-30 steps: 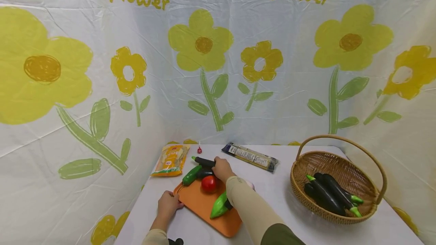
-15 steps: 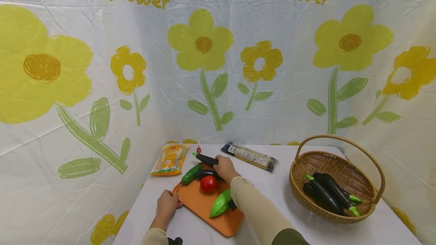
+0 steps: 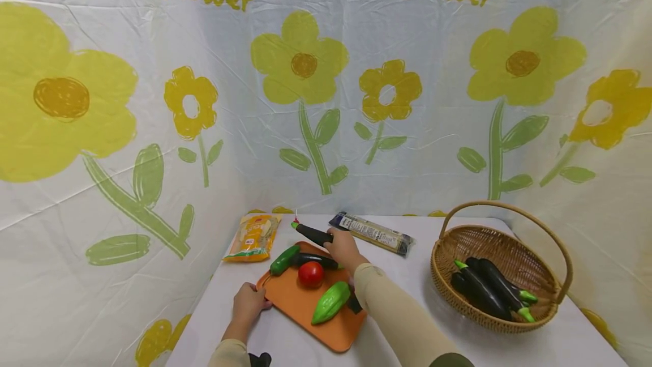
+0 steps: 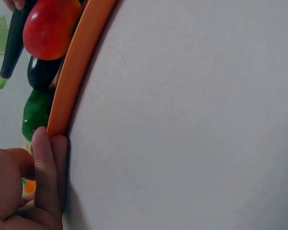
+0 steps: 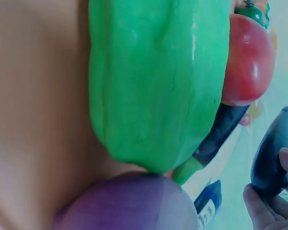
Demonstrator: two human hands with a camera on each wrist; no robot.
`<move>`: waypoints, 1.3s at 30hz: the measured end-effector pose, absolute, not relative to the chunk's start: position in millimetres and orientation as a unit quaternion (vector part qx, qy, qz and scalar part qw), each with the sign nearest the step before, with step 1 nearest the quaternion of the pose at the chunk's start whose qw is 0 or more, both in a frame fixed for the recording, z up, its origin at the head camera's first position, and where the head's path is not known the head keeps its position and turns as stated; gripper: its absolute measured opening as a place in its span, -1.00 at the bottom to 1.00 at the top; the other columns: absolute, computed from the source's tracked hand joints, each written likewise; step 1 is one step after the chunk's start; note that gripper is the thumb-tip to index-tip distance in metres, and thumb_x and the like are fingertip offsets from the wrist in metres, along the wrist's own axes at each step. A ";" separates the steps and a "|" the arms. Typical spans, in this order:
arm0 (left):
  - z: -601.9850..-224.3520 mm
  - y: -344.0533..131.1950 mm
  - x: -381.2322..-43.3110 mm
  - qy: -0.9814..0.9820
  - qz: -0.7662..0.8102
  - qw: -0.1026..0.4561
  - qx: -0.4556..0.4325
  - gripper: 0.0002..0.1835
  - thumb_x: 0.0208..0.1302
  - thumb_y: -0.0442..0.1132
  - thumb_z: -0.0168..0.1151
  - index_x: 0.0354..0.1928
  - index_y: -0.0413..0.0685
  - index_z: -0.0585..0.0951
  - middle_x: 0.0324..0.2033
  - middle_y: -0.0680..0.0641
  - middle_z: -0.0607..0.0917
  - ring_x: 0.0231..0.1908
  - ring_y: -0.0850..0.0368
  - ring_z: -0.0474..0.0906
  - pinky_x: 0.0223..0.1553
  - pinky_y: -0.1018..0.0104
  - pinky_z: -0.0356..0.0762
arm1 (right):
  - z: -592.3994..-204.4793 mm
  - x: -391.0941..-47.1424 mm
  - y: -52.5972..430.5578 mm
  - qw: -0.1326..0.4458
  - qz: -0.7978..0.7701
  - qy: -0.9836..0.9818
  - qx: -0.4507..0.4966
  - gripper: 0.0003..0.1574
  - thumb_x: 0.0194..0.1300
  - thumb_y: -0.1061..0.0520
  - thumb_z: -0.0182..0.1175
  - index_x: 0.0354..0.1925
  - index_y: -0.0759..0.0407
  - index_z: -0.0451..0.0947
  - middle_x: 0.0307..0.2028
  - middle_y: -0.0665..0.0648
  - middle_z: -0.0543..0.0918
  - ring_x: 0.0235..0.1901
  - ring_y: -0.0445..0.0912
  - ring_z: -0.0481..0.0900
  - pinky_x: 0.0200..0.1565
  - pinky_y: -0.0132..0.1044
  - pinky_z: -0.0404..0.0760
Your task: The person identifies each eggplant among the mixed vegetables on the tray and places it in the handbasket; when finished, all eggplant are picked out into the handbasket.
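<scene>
My right hand (image 3: 346,251) holds a dark eggplant (image 3: 317,235) by its thick end, the green stem pointing to the far left. It hangs over the far edge of an orange tray (image 3: 290,306). My left hand (image 3: 249,306) pinches the tray's left corner, thumb on top, as the left wrist view of the tray rim (image 4: 81,62) shows. On the tray lie a dark green pepper-like vegetable (image 3: 285,260), a second eggplant (image 3: 311,260), a red tomato (image 3: 311,274) and a ridged bright green vegetable (image 3: 331,302). In the right wrist view a round purple vegetable (image 5: 129,206) touches the ridged one.
A wicker basket (image 3: 443,276) with a tall handle stands at the right, holding several eggplants (image 3: 491,290). Along the back lie an orange food bag (image 3: 253,238), a small red lollipop-like thing (image 3: 296,220) and a long noodle-like packet (image 3: 374,234). A flowered curtain encloses the table.
My right hand has moved a little right with the eggplant, uncovering more of the second eggplant and the tray's far edge. My left hand keeps its hold on the tray corner.
</scene>
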State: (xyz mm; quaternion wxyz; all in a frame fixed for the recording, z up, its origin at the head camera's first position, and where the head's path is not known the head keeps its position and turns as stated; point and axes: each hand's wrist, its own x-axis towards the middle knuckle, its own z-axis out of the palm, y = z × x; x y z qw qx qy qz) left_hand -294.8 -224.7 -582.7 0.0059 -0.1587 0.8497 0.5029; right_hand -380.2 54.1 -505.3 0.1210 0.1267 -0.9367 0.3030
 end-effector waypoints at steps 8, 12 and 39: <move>-581.1 -223.5 -292.2 0.852 0.498 0.000 -0.160 -0.74 0.43 -0.34 0.11 -0.08 -0.47 0.39 -0.41 -0.24 0.60 -0.54 0.16 0.68 -0.46 0.34 0.66 | -495.4 -368.5 66.6 0.118 0.311 -0.937 0.109 -0.57 0.27 0.17 0.38 0.08 0.31 0.63 -0.05 0.28 0.71 -0.06 0.15 0.66 0.07 0.03 0.61; -579.3 -224.2 -291.0 0.852 0.499 0.003 -0.158 -0.74 0.43 -0.34 0.11 -0.07 -0.49 0.39 -0.42 -0.23 0.59 -0.53 0.16 0.69 -0.46 0.34 0.66 | -491.3 -364.0 74.3 0.117 0.318 -0.935 0.105 -0.53 0.27 0.17 0.38 0.12 0.32 0.61 -0.03 0.29 0.70 -0.03 0.16 0.65 0.09 0.04 0.59; -581.3 -226.9 -293.4 0.854 0.496 0.016 -0.158 -0.71 0.43 -0.34 0.10 -0.04 -0.52 0.38 -0.40 -0.25 0.58 -0.54 0.17 0.69 -0.46 0.34 0.66 | -458.0 -321.5 150.3 0.146 0.312 -0.935 0.089 -0.50 0.29 0.17 0.38 0.17 0.26 0.61 0.06 0.30 0.69 0.08 0.25 0.61 0.12 0.17 0.55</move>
